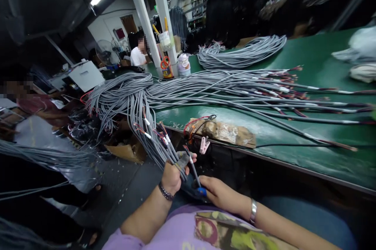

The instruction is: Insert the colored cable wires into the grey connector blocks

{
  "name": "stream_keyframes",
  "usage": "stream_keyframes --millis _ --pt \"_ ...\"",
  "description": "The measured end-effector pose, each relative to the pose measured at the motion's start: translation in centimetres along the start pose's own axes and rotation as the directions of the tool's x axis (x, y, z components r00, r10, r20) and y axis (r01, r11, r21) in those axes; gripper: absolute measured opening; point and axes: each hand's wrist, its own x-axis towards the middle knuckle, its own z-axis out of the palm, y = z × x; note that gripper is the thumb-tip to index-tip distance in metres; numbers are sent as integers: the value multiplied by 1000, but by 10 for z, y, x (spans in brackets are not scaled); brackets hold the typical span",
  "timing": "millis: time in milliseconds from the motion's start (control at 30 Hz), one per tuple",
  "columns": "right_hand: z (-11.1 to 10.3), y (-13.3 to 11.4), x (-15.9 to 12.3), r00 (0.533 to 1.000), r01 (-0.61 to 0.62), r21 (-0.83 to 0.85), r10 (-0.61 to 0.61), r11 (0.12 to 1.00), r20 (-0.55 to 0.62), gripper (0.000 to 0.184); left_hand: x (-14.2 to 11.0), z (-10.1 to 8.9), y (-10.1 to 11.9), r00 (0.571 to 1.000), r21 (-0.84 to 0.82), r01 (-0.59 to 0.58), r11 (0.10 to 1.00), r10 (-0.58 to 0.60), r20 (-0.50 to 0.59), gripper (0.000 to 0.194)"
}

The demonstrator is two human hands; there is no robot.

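Clutching left hand (172,176): fingers curled closed around 1 bunch of grey cables (158,154), near the green table (317,54).
Right hand (219,193): thumb and fingers closed on 1 cable (194,171), its wire end pointing up beside the left hand.
Cable pile (190,85): spread across the table, the bunch running down from its left part.
Pink peg (205,145): by the table's near edge, beside a cardboard strip (242,136).

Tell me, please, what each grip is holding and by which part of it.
Left grip: a bunch of grey cables, held below their white bands. Right grip: one grey cable, held below its white band.
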Motion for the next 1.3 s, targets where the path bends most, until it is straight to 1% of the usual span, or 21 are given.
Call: stream_keyframes --millis 100,233,333,400,433,500,533,567,633,700,767,833,933,967,1000,1067,1133,1167,1233,1300 --pt "4 6 -1 999 9 43 -11 999 37 16 1 1 -5 1000 81 2 997 -3 8 27" --pt "8 10 0 994 43 91 -52 995 99 19 -3 3 -12 1000 219 -13 976 16 -9 28" --pt "5 9 -1 993 10 102 -22 995 117 16 -6 5 -13 1000 303 -29 952 27 9 28" --pt "-2 5 -5 995 -36 113 26 993 95 14 -9 6 -12 1000 355 -20 935 17 9 28" --pt "-6 2 -8 997 -63 134 55 989 63 14 -10 6 -12 1000 381 -8 925 7 3 29" --pt "-16 -6 -12 989 -115 227 133 967 -67 15 -13 5 -11 1000 432 20 902 -18 -7 29" --pt "-20 -10 -14 978 -119 321 166 940 -124 18 -15 5 -11 999 458 33 889 -35 -4 29" --pt "-24 -14 -14 959 -130 429 223 894 -174 22 -17 5 -11 999 483 45 874 -53 3 30" --pt "-28 -20 -13 914 -160 606 349 779 -207 31 -21 7 -11 996 524 54 850 -81 27 29" --pt "-27 -22 -9 877 -177 686 430 706 -216 35 -24 8 -12 994 550 52 834 -94 48 28" --pt "-23 -23 -5 859 -173 719 460 673 -224 37 -25 10 -13 992 568 49 822 -108 70 27" --pt "-22 -24 -2 878 -159 743 437 651 -195 35 -25 10 -12 980 577 71 814 -164 110 25" --pt "-28 -31 0 941 -134 763 324 632 -103 30 -23 8 -10 928 554 151 819 -311 206 24" --pt "-30 -33 0 954 -127 763 289 633 -82 28 -23 7 -10 914 541 176 822 -340 220 25" --pt "-33 -35 1 961 -124 760 269 638 -69 27 -23 5 -11 914 527 186 829 -343 218 26" --pt "-36 -37 3 955 -134 750 287 648 -78 28 -25 3 -13 944 493 154 856 -275 182 28" --pt "-36 -36 5 925 -149 759 361 634 -120 31 -27 2 -17 978 449 93 889 -167 128 30" --pt "-34 -34 5 907 -154 772 398 616 -137 33 -28 1 -19 988 424 68 903 -121 99 29" --pt "-30 -32 6 883 -154 808 447 568 -146 35 -30 2 -22 998 384 42 922 -61 36 29" --pt "-27 -31 5 871 -153 833 470 532 -140 37 -30 3 -25 999 356 34 934 -30 -18 28"
